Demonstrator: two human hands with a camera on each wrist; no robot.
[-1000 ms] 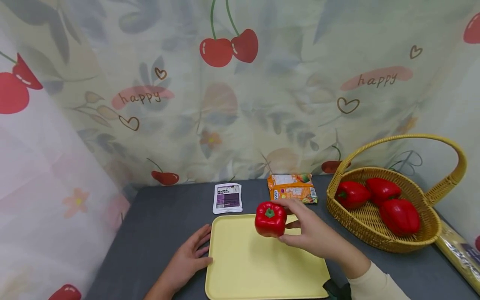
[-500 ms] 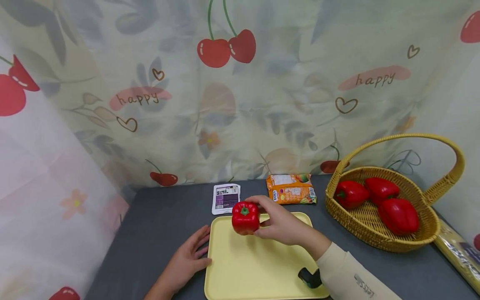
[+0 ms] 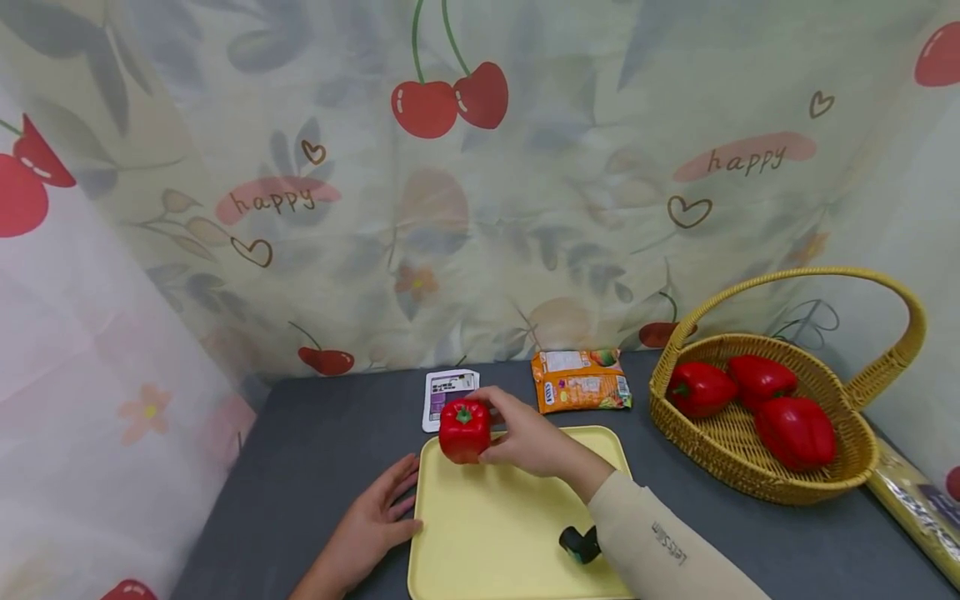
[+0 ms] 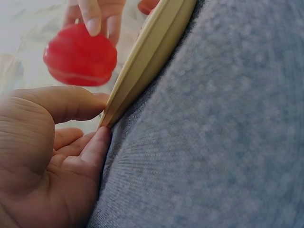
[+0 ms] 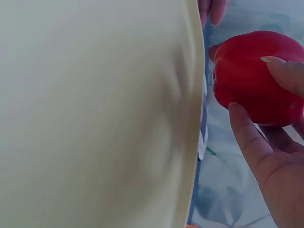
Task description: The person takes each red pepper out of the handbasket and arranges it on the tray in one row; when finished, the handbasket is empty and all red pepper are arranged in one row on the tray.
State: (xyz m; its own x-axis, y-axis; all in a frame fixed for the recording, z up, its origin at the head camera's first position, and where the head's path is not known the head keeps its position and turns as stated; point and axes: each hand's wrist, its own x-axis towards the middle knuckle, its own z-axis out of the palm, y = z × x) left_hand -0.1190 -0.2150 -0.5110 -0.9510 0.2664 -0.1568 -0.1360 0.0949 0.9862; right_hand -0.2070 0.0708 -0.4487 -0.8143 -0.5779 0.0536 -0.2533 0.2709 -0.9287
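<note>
In the head view my right hand (image 3: pixel 517 433) holds a shiny red bell pepper (image 3: pixel 464 433) by its right side, stem facing me. The pepper hangs above the upper left corner of a yellow tray (image 3: pixel 487 533). In the right wrist view the thumb and fingers press round the bell pepper (image 5: pixel 256 76), which is clear of the tray's rim (image 5: pixel 195 118). My left hand (image 3: pixel 371 525) rests beside the tray's left edge, fingers loosely extended. In the left wrist view the left hand's fingertips (image 4: pixel 102 137) touch the tray rim (image 4: pixel 142 61).
A wicker basket (image 3: pixel 757 483) with a tall handle stands at the right, holding 3 red bell peppers (image 3: pixel 795 433). Behind the tray lie an orange snack packet (image 3: pixel 581 379) and a white and purple pouch (image 3: pixel 438 400). A gold packet (image 3: pixel 911 500) lies beyond the basket.
My right hand has carried the bell pepper leftward over the tray, from near its middle to its upper left corner. My left hand has stayed at the tray's left edge.
</note>
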